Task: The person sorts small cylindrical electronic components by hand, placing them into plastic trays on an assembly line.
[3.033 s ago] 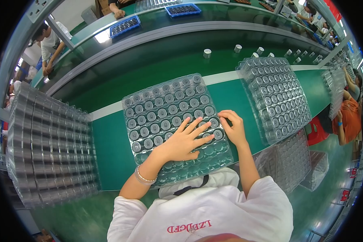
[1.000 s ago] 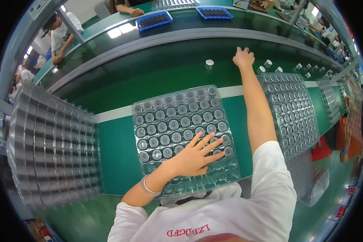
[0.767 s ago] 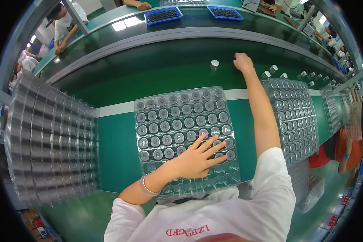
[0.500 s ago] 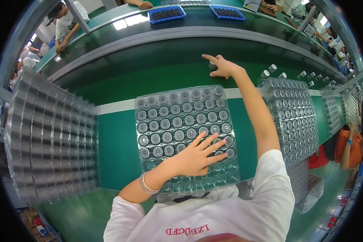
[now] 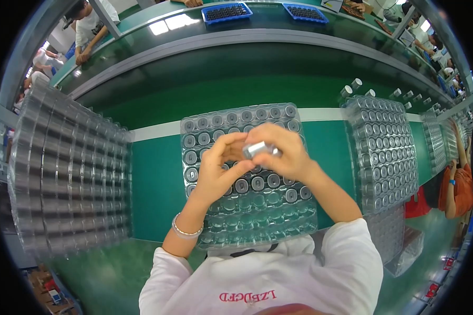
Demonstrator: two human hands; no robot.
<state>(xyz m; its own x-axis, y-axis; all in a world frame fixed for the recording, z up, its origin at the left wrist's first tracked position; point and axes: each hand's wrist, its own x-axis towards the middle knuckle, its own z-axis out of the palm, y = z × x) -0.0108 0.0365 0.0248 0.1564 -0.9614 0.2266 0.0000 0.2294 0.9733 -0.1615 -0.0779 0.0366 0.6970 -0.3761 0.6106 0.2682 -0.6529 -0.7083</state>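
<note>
A short silver metal cylinder (image 5: 258, 149) is held in my right hand (image 5: 286, 149), above the middle of a clear plastic tray (image 5: 257, 239). My left hand (image 5: 215, 165) is beside the cylinder's left end, thumb and fingers curved and apart; any contact with the cylinder is hard to tell. Below both hands, the tray's far rows hold several dark-topped silver cylinders (image 5: 257, 182). Its near rows show bare cups. The hands cover part of the filled rows.
A tall stack of clear trays (image 5: 71, 173) stands at left. Another filled tray (image 5: 386, 152) lies at right, with loose cylinders (image 5: 346, 91) beyond it on the green belt (image 5: 194, 89). Blue trays (image 5: 227, 13) sit across the line. A co-worker in orange (image 5: 463, 189) is at far right.
My right hand has come back from the belt to above the tray, bringing a silver cylinder. The left hand has lifted from the tray's cylinders and turned toward the right hand, its fingers now curved.
</note>
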